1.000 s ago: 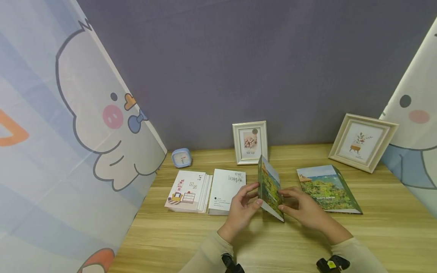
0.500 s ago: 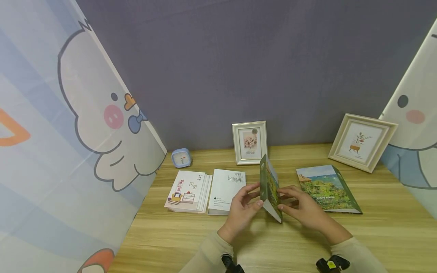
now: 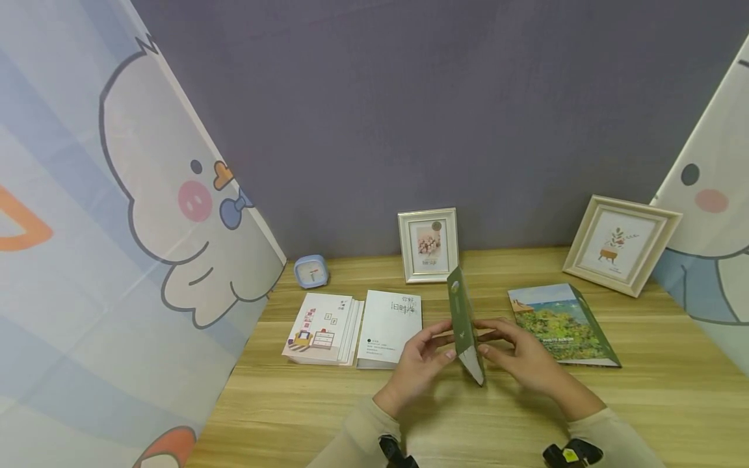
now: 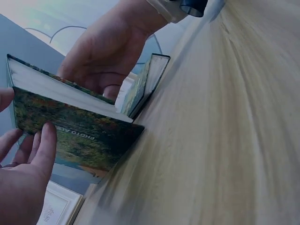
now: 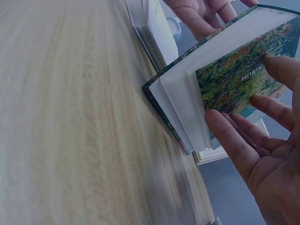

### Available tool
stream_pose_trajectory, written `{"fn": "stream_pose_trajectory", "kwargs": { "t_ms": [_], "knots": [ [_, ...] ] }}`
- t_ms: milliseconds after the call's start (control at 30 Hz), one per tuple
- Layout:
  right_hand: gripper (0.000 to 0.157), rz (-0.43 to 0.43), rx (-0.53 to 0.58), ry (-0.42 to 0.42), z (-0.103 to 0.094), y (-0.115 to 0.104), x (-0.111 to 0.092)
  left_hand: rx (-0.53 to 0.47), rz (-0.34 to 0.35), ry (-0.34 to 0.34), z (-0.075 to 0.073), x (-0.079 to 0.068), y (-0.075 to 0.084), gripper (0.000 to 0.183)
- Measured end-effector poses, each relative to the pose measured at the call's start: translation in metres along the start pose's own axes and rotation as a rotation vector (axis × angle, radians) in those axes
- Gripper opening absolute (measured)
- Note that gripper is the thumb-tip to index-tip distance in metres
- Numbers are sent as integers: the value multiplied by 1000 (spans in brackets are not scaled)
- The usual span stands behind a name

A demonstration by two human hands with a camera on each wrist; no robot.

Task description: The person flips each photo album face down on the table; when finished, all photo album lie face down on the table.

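Note:
A photo album point(image 3: 462, 312) stands upright between my hands near the middle of the table, its green spine turned toward me. White page edges show at its lower end. My left hand point(image 3: 420, 364) holds it from the left, with fingertips on the painted garden cover point(image 4: 79, 131) in the left wrist view. My right hand point(image 3: 517, 357) holds it from the right, its fingers and thumb on the opposite cover point(image 5: 248, 75) in the right wrist view. There the pages fan slightly apart from a cover. A matching album point(image 3: 562, 325) lies flat to the right.
Two white-covered books, one with a furniture drawing point(image 3: 318, 328) and one with lettering point(image 3: 389, 328), lie at left. Behind are a small blue clock point(image 3: 311, 270), a white picture frame point(image 3: 430, 246) and a larger cream frame point(image 3: 623, 244). A grey curtain point(image 3: 351, 130) closes the back.
The album has turned between my hands, so its green spine now faces me and its painted cover has swung out of the head view. Both hands have shifted slightly with it.

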State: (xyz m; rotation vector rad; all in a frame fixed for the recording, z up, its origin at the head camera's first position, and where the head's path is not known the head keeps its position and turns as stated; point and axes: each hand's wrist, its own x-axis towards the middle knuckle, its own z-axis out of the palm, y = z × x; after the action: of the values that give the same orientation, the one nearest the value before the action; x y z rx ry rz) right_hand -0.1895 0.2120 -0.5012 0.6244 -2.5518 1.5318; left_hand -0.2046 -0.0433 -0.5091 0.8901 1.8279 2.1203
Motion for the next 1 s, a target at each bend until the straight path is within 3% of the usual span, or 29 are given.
{"fn": "stream_pose_trajectory", "kwargs": {
  "t_ms": [300,700,1000],
  "knots": [
    [47,0,120,-31,0,1,0,16,14,-29,3,0,-3,54],
    [47,-11,222,-12,-3,-5,0,33,3,-63,3,1,-6,56],
    [41,-5,260,22,-11,-9,-3,119,-39,-73,4,-2,-8,51]
  ]
}}
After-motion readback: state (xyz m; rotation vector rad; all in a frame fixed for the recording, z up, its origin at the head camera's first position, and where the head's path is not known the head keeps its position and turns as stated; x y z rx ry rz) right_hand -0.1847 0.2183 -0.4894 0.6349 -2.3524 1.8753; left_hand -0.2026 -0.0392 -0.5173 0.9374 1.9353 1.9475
